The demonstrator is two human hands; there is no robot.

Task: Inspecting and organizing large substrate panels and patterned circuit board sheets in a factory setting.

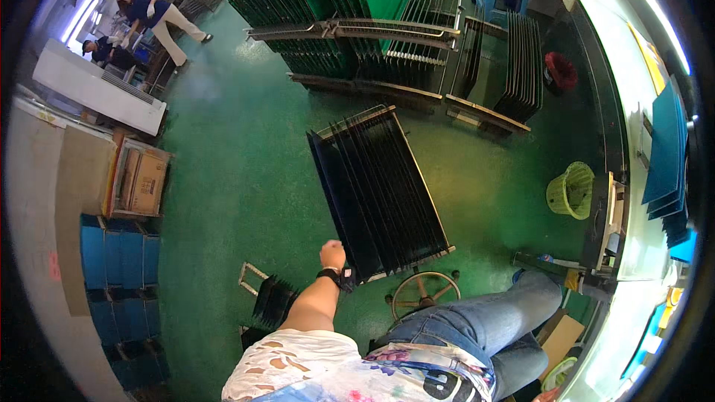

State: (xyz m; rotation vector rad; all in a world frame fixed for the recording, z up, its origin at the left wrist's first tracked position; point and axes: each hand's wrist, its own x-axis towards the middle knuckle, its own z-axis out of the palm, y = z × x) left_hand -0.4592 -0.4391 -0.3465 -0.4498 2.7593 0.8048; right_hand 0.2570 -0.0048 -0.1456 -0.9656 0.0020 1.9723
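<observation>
1. Looking down from the head camera, the person sits with blue-jeaned legs stretched right, and the left hand (333, 254) reaches forward over a green floor (223, 178).
2. The left hand looks curled into a loose fist, with a black band at the wrist; it sits at the near corner of a metal rack of upright black flat panels (380, 190), touching or just short of the nearest panel's edge. Whether it grips that edge cannot be told.
3. The right hand is out of view, so its state cannot be told.
4. The rack looks nearly full, its panels standing in close rows; judging by that, loading seems far along, though a smaller stack of black panels (274, 300) lies on the floor near the left elbow.
5. Just right of the hand, a round tan spoked wheel (425, 294) lies near the rack's foot and the knee.
6. Farther off stand long racks of green and dark panels (350, 22), a lime-green mesh basket (572, 190), blue crates (119, 260) at left, and a pale worktop (640, 178) along the right edge.
7. Two other people in dark blue tops (145, 11) work far off at upper left, well apart.
</observation>
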